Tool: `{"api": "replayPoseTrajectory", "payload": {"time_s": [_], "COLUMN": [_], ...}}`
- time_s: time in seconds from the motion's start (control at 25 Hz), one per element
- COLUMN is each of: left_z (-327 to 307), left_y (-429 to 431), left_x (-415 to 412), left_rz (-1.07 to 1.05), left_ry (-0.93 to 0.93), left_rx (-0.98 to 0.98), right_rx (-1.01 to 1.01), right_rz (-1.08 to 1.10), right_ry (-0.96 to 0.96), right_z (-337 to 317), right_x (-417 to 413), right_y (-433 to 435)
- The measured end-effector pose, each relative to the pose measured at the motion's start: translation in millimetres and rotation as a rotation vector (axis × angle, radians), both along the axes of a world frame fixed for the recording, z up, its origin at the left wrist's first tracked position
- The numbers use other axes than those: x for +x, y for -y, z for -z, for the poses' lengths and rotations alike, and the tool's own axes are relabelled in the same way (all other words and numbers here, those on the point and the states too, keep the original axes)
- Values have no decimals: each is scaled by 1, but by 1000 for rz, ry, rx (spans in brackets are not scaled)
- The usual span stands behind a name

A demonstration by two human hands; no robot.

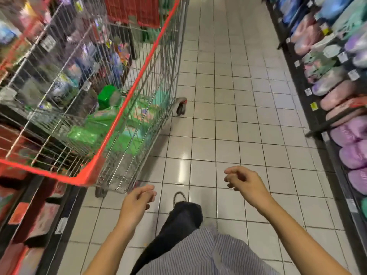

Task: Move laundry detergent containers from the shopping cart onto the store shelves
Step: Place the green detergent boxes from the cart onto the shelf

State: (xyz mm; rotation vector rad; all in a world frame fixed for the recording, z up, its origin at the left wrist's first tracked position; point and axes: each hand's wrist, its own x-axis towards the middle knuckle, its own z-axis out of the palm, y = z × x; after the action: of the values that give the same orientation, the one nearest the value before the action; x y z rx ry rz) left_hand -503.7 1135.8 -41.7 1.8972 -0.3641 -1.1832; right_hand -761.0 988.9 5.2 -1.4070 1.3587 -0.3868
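Observation:
A wire shopping cart (137,80) with a red rim stands on the left of the aisle. Several green detergent packs (111,124) lie in its bottom. My left hand (139,199) hovers just below the cart's near corner, fingers loosely curled, holding nothing. My right hand (242,181) hangs over the tiled floor to the right, fingers also loosely curled and empty. Neither hand touches the cart. The store shelves on the right (317,120) carry rows of pink, purple and teal pouches (353,153).
White tiled floor (228,96) runs up the middle of the aisle. Shelves with red packs (29,221) line the left behind the cart. My dark trouser leg and shoe (180,215) step forward between my hands. A cart wheel (181,108) sticks out on the cart's right.

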Motion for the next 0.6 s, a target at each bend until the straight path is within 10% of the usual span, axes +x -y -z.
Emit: {"api": "replayPoseTrajectory", "payload": {"time_s": [0.6], "left_z": [-106], "left_y": [315], "left_x": [73], "left_rz": [-13], "left_ry": [141], "left_rx": [-327], "right_rx": [-1], "right_rz": [-130], "right_ry": [15], "right_z": [-13], "right_x": [89], "right_y": [287]}}
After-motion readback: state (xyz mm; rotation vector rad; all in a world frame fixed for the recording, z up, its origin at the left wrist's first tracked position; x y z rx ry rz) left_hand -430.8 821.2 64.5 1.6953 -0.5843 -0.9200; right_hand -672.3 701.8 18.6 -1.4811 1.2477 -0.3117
